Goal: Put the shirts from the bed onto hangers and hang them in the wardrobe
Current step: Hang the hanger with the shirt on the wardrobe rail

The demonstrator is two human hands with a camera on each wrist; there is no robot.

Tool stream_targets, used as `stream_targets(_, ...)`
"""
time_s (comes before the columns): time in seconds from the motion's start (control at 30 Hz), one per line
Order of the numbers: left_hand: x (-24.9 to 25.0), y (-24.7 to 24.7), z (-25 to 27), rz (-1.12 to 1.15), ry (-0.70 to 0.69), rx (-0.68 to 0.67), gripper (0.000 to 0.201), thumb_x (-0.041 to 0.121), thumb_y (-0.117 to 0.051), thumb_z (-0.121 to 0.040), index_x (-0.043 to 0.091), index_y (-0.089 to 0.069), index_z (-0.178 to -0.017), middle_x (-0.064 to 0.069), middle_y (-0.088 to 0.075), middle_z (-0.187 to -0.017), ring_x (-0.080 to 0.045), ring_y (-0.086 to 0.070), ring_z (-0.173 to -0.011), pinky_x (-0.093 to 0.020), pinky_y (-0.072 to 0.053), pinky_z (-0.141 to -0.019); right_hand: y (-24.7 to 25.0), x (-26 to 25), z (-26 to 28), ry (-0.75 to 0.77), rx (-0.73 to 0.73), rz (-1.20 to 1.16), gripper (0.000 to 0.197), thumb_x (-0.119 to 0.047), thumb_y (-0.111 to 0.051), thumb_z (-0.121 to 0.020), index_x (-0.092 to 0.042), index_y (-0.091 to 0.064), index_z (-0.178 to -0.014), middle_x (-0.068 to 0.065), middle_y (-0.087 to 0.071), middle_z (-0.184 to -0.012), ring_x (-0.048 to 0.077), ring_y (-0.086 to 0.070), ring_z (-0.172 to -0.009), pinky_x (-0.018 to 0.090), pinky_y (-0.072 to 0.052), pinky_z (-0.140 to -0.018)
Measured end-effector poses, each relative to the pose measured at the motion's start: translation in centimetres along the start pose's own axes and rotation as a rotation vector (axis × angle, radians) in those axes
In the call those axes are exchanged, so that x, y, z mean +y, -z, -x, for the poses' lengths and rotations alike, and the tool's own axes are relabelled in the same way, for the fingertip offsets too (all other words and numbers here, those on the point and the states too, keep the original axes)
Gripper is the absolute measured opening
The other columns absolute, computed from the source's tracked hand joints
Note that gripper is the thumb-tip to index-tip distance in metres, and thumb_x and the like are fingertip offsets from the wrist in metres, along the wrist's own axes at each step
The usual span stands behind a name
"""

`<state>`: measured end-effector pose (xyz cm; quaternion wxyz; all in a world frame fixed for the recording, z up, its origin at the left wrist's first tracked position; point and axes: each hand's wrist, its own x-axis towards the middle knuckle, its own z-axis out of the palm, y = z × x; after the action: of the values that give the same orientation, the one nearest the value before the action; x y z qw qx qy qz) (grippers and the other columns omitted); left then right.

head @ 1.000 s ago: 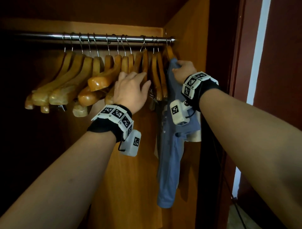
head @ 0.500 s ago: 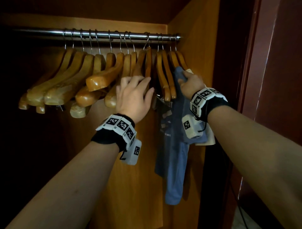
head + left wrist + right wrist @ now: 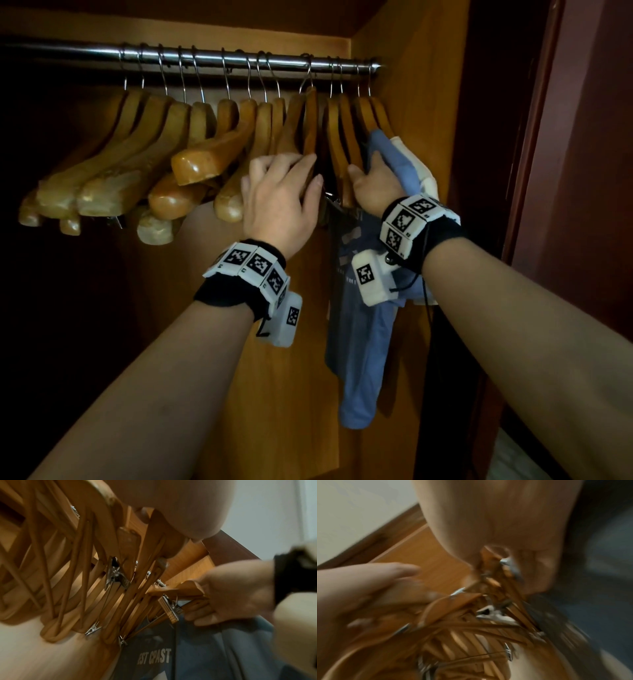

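A blue shirt (image 3: 363, 342) with a dark printed front (image 3: 154, 657) hangs on a wooden hanger at the right end of the steel rail (image 3: 239, 60). A cream garment (image 3: 416, 164) hangs just behind it. My right hand (image 3: 375, 186) is at the shirt's near shoulder. In the left wrist view its fingers (image 3: 202, 615) curl round the end of a wooden hanger (image 3: 181, 591) beside a metal clip. My left hand (image 3: 281, 192) lies flat with straight fingers against the empty hangers (image 3: 305, 137) in the middle of the rail. The right wrist view is blurred.
Several empty wooden hangers (image 3: 191, 161) crowd the rail to the left, some with metal clips (image 3: 115, 574). The wardrobe's side panel (image 3: 411, 102) stands close on the right, with a dark red door frame (image 3: 548, 171) beyond. The wardrobe's left is dark.
My right hand has slid down from the top of the shirt's hanger to its near end. The left hand stays pressed on the empty hangers. The view has drawn closer.
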<state>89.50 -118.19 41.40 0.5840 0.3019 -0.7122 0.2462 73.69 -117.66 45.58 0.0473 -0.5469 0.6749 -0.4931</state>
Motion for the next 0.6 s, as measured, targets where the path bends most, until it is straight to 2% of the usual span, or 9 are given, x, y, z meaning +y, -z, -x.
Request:
stream_targets(0.13, 0.0, -0.1, -0.1, 0.006, 0.009, 0.014, 0.037, 0.033, -0.048, -0.096, 0.014, -0.065, -0.122, -0.001, -0.065, -0.114, -0.024, -0.045, -0.104, -0.039, -0.038, -0.084, -0.5, 1.0, -0.6, 0.031, -0.007, -0.251, 0.068, -0.034, -0.046, -0.101, -0.019, -0.008, -0.155, 0.008, -0.032, -0.155, 0.024, -0.037, -0.139, 0.037, -0.031, -0.115)
stream_targets(0.2, 0.0, -0.2, 0.0, 0.005, 0.012, 0.024, 0.037, 0.033, -0.048, -0.096, 0.014, -0.066, -0.121, -0.001, -0.065, -0.114, -0.023, -0.044, -0.104, -0.039, -0.038, -0.083, -0.8, 0.9, -0.8, 0.036, -0.011, -0.304, 0.067, -0.032, -0.046, -0.101, -0.018, -0.009, -0.155, 0.007, -0.03, -0.156, 0.022, -0.034, -0.141, 0.034, -0.027, -0.116)
stream_targets(0.33, 0.0, -0.2, 0.0, 0.002, 0.015, 0.023, 0.036, 0.033, -0.048, -0.096, 0.014, -0.066, -0.12, -0.001, -0.065, -0.113, -0.025, -0.047, -0.104, -0.039, -0.038, -0.082, -1.4, -0.1, -1.2, 0.025, -0.055, -0.392, 0.069, -0.035, -0.048, -0.099, -0.017, -0.012, -0.155, 0.007, -0.031, -0.156, 0.024, -0.034, -0.14, 0.04, -0.03, -0.116)
stream_targets(0.43, -0.1, -0.1, 0.0, 0.0, 0.0, 0.02, 0.034, 0.031, -0.048, -0.096, 0.014, -0.066, -0.12, -0.001, -0.065, -0.113, -0.023, -0.044, -0.103, -0.037, -0.037, -0.081, -1.2, -1.2, -1.6, 0.039, -0.015, -0.402, 0.064, -0.032, -0.047, -0.1, -0.014, -0.015, -0.154, 0.008, -0.029, -0.156, 0.023, -0.032, -0.141, 0.038, -0.027, -0.117)
stream_targets(0.53, -0.7, -0.1, 0.7, 0.002, 0.036, -0.04, 0.036, 0.032, -0.045, -0.097, 0.015, -0.065, -0.122, 0.0, -0.063, -0.117, -0.02, -0.04, -0.106, -0.037, -0.034, -0.083, -0.3, -2.5, -1.8, 0.083, 0.028, -0.443, 0.06, -0.031, -0.047, -0.097, -0.015, -0.026, -0.152, 0.01, -0.041, -0.149, 0.025, -0.043, -0.133, 0.042, -0.035, -0.113)
stream_targets(0.6, -1.2, -0.4, 1.8, -0.021, 0.059, -0.117, 0.04, 0.035, -0.041, -0.098, 0.016, -0.063, -0.125, 0.0, -0.062, -0.122, -0.023, -0.043, -0.11, -0.04, -0.035, -0.085, 0.3, -2.9, -1.8, 0.11, 0.044, -0.469, 0.058, -0.032, -0.047, -0.094, -0.018, -0.034, -0.149, 0.011, -0.049, -0.142, 0.027, -0.05, -0.126, 0.045, -0.041, -0.108)
